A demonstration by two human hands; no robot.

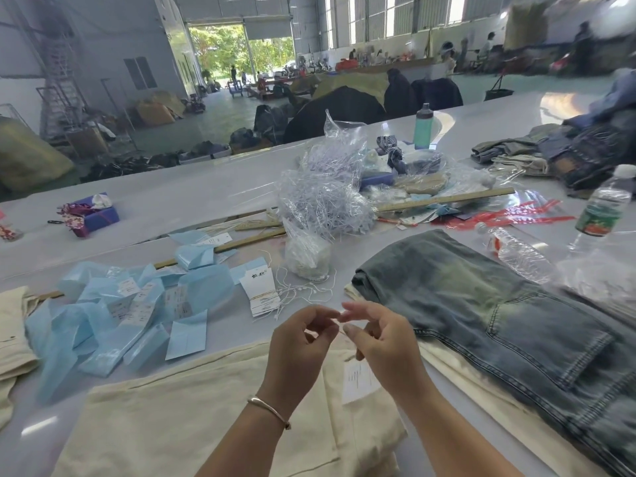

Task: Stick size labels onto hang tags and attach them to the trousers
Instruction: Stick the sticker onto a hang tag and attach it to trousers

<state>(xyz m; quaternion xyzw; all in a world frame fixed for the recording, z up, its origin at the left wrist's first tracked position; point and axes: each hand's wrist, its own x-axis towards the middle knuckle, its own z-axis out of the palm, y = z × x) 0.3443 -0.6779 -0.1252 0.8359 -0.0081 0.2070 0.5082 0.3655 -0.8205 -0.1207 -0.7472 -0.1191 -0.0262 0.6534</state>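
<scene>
Your left hand [303, 333] and right hand [382, 333] pinch thin string [340, 331] between fingertips, above cream trousers [206, 418] on tabletop [192, 197]. Hang tag [358, 380] lies on trousers; fastening looks unfinished. Tag bundle [263, 292], denim trousers [499, 304] likely still wait.
</scene>
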